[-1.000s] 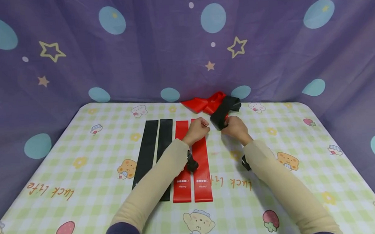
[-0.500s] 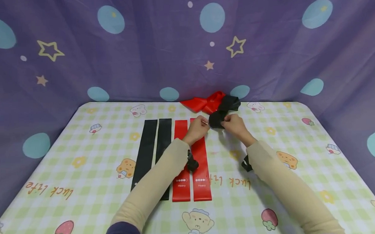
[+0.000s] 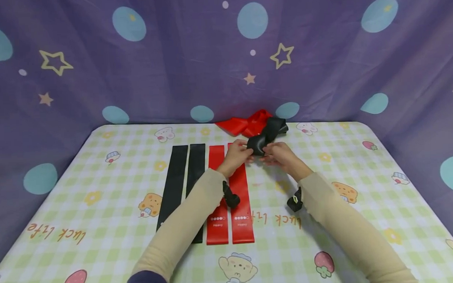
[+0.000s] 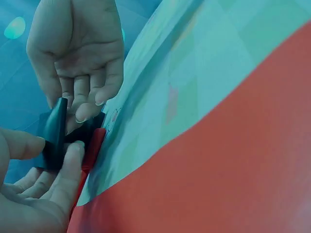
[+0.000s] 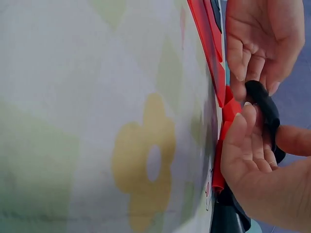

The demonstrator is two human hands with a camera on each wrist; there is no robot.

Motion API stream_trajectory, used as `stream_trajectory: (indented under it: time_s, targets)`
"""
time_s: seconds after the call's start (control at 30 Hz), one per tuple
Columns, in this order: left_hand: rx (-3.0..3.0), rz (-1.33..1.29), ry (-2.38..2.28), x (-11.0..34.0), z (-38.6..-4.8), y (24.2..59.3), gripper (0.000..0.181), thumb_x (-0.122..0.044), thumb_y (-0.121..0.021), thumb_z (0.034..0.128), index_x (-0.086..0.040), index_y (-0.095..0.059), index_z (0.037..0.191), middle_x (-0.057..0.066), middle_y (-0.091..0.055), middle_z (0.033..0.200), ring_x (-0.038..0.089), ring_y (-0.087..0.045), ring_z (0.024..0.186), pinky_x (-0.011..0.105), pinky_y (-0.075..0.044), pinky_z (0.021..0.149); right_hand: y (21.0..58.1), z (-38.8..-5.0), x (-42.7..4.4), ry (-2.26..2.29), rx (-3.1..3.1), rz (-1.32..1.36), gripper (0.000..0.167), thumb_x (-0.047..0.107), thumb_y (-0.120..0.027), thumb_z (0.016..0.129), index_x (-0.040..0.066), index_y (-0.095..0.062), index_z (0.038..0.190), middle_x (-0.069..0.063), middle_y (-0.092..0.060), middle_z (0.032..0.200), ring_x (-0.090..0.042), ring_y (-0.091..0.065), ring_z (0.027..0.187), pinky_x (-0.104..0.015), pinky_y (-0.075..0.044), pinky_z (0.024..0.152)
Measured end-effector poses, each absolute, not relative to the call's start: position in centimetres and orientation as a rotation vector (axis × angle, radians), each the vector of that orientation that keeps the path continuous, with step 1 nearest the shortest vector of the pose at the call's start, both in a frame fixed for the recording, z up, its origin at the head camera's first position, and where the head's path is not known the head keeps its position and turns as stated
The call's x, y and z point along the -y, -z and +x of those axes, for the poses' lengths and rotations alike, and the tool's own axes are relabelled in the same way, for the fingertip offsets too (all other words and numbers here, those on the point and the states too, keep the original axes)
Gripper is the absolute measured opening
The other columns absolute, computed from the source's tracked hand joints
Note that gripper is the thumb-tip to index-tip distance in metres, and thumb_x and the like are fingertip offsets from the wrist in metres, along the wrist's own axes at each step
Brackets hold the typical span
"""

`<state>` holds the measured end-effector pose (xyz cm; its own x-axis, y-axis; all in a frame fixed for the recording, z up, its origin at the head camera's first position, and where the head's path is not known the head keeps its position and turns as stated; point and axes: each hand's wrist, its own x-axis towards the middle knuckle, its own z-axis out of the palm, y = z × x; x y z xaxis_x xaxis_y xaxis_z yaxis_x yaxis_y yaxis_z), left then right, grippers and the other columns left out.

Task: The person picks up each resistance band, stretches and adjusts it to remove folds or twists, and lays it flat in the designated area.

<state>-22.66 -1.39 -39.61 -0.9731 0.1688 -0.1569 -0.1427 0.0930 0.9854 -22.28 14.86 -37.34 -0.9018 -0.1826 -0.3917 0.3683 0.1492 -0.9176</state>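
Note:
Both hands hold one end of a black resistance band (image 3: pixel 256 144) a little above the far middle of the table. My left hand (image 3: pixel 235 157) pinches its left side; in the left wrist view the thumb lies on the band's outer face with fingers (image 4: pixel 60 194) behind it. On the other side my right hand (image 3: pixel 285 157) pinches the band between thumb and fingers, as the right wrist view also shows. The band's rest trails back to a crumpled red resistance band (image 3: pixel 257 123). Under the left forearm lie two flat red resistance bands (image 3: pixel 242 224), marked "Heavy".
Two flat black resistance bands (image 3: pixel 176 172) lie left of the red ones, partly hidden by the left sleeve. A checked tablecloth (image 3: pixel 102 233) covers the table. Behind its far edge hangs a purple patterned curtain (image 3: pixel 194 67).
My left hand, empty at first, has taken hold of the black band. My right hand has drawn the band's near end leftward to it, and the band has turned and twisted.

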Motion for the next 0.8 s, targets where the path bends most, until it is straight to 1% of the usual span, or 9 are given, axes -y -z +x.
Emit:
stream_trajectory:
  time_s: [0.13,0.23,0.33,0.43,0.5,0.57,0.63,0.7,0.8]
  targets:
    - [-2.167,0.028,-2.002,1.6,-22.5,39.6,0.032,-0.003,-0.059,0.0913,0.003,-0.049,0.121,0.016,-0.065,0.091,0.011,-0.06,0.06,0.031,-0.058,0.074,37.4,-22.3,-14.7,1.885,-1.915,0.21,0.041,0.014,-0.038,0.1,-0.011,-0.039,0.133,0.001,-0.063,0.083,-0.009,-0.066,0.067,-0.025,-0.055,0.072]
    - [-2.184,0.048,-2.01,1.6,-22.3,39.4,0.031,-0.003,-0.06,0.0905,0.003,-0.05,0.119,0.014,-0.065,0.083,0.01,-0.06,0.058,0.03,-0.058,0.071,37.5,-22.3,-14.7,1.948,-1.824,0.227,0.043,0.018,-0.037,0.101,-0.011,-0.039,0.133,0.003,-0.066,0.075,-0.01,-0.066,0.066,-0.023,-0.055,0.067]
    - [-2.196,0.077,-1.99,1.5,-21.9,39.1,0.034,-0.004,-0.061,0.0905,0.002,-0.047,0.121,0.011,-0.062,0.075,0.013,-0.06,0.057,0.032,-0.058,0.07,37.6,-22.4,-14.7,2.029,-1.725,0.259,0.033,0.017,-0.039,0.101,-0.006,-0.045,0.123,0.002,-0.068,0.07,-0.01,-0.066,0.066,-0.022,-0.055,0.067]
    - [-2.209,0.102,-1.952,1.4,-21.5,38.8,0.04,-0.005,-0.062,0.0907,0.0,-0.041,0.125,0.01,-0.06,0.073,0.017,-0.06,0.057,0.034,-0.058,0.07,37.7,-22.6,-14.7,2.1,-1.665,0.326,0.022,0.013,-0.045,0.098,-0.002,-0.047,0.113,0.003,-0.067,0.068,-0.008,-0.063,0.065,-0.021,-0.053,0.066]
    - [-2.209,0.111,-1.934,1.3,-21.3,38.6,0.044,-0.006,-0.062,0.0903,-0.002,-0.038,0.127,0.01,-0.059,0.073,0.017,-0.059,0.056,0.032,-0.058,0.068,37.7,-22.7,-14.7,2.137,-1.637,0.372,0.024,0.009,-0.046,0.096,-0.003,-0.046,0.117,0.004,-0.066,0.072,-0.007,-0.062,0.067,-0.021,-0.051,0.066]
    - [-2.206,0.129,-1.917,1.3,-21.1,38.5,0.047,-0.005,-0.062,0.0901,-0.003,-0.035,0.129,0.01,-0.058,0.073,0.016,-0.06,0.056,0.03,-0.057,0.066,37.7,-22.8,-14.7,2.159,-1.616,0.42,0.035,0.006,-0.048,0.094,-0.004,-0.042,0.127,0.003,-0.063,0.081,-0.007,-0.061,0.07,-0.02,-0.051,0.065]
    - [-2.205,0.148,-1.901,1.2,-20.9,38.4,0.049,-0.004,-0.062,0.0899,-0.003,-0.034,0.13,0.008,-0.057,0.073,0.018,-0.061,0.058,0.028,-0.057,0.065,37.6,-22.8,-14.6,2.183,-1.585,0.444,0.046,0.003,-0.047,0.093,-0.006,-0.035,0.137,0.0,-0.058,0.092,-0.008,-0.061,0.073,-0.019,-0.052,0.067]
    - [-2.204,0.163,-1.882,1.2,-20.6,38.2,0.05,-0.003,-0.062,0.0893,-0.003,-0.033,0.131,0.008,-0.055,0.072,0.026,-0.064,0.063,0.029,-0.057,0.067,37.6,-22.9,-14.5,2.199,-1.56,0.453,0.053,0.002,-0.047,0.093,-0.006,-0.03,0.142,-0.002,-0.054,0.1,-0.007,-0.06,0.075,-0.018,-0.053,0.068]
    - [-2.205,0.175,-1.851,1.2,-20.0,37.9,0.053,-0.002,-0.063,0.0881,-0.004,-0.033,0.132,0.008,-0.054,0.073,0.038,-0.066,0.076,0.03,-0.058,0.069,37.4,-23.0,-14.4,2.225,-1.54,0.457,0.055,0.003,-0.048,0.093,-0.006,-0.028,0.144,-0.002,-0.052,0.107,-0.007,-0.059,0.078,-0.018,-0.052,0.069]
